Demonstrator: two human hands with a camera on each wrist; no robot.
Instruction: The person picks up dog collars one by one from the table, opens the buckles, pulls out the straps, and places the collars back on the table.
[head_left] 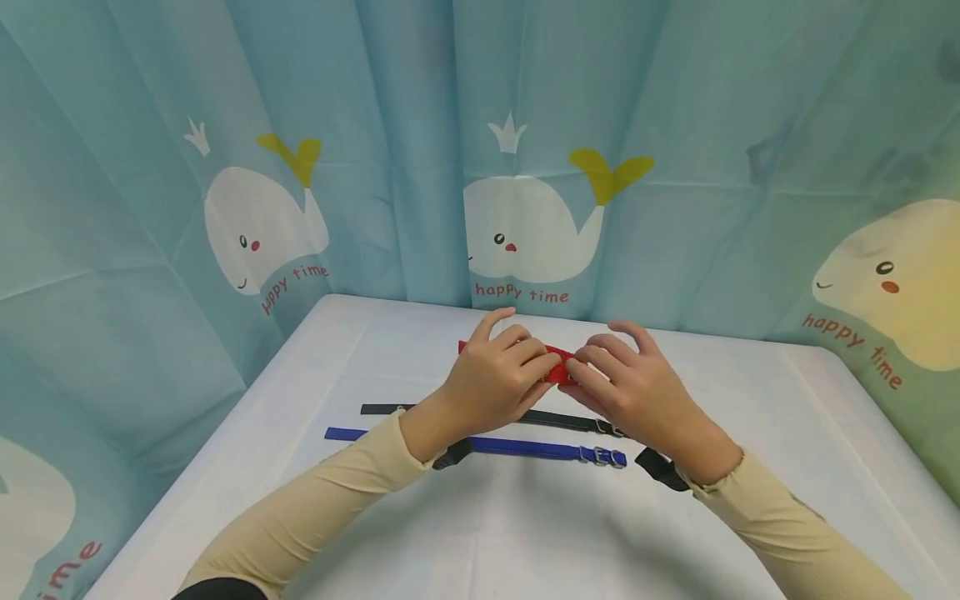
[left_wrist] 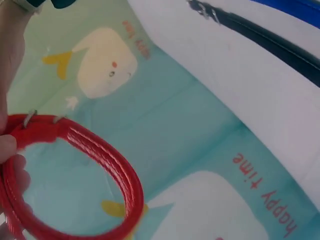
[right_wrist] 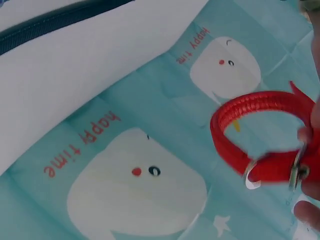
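Note:
Both hands hold a red collar (head_left: 557, 372) above the table, bent round into a loop. My left hand (head_left: 491, 373) pinches it from the left side, and my right hand (head_left: 637, 387) grips it close by, near the metal buckle (right_wrist: 300, 170). In the left wrist view the looped red collar (left_wrist: 134, 192) hangs from the fingers, its strap ends overlapping. A metal ring (right_wrist: 248, 174) sits beside the buckle in the right wrist view. How far the strap passes through the buckle is hidden by the fingers.
Below the hands, a black collar (head_left: 566, 419) and a blue collar (head_left: 525, 449) lie stretched out on the white table (head_left: 480, 533), buckles to the right. Behind the table hangs a light-blue curtain (head_left: 412, 167) printed with whales.

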